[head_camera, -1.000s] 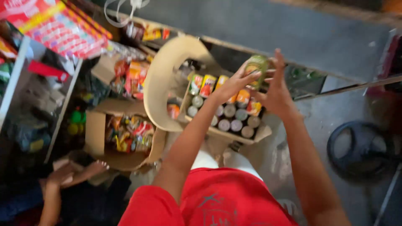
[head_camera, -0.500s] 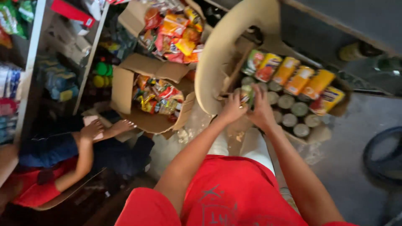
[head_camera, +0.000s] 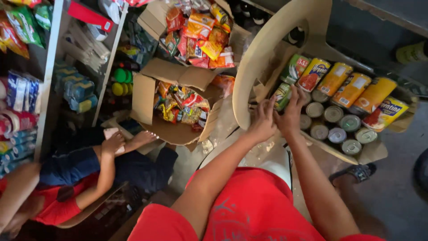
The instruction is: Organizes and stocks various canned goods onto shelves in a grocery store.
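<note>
Floor: grey concrete floor [head_camera: 392,196], dusty.
On it: open brown cardboard box of snack packets [head_camera: 178,107]; black sandal [head_camera: 354,172]; beige plastic chair [head_camera: 267,58].

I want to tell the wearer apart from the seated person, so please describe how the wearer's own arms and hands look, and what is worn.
Both arms are bare from shoulder to fingertips, with no sleeves reaching them. The left hand and right hand wear no gloves; no ring, watch or bracelet is visible. The wearer's red garment has a faint paler print.
</note>
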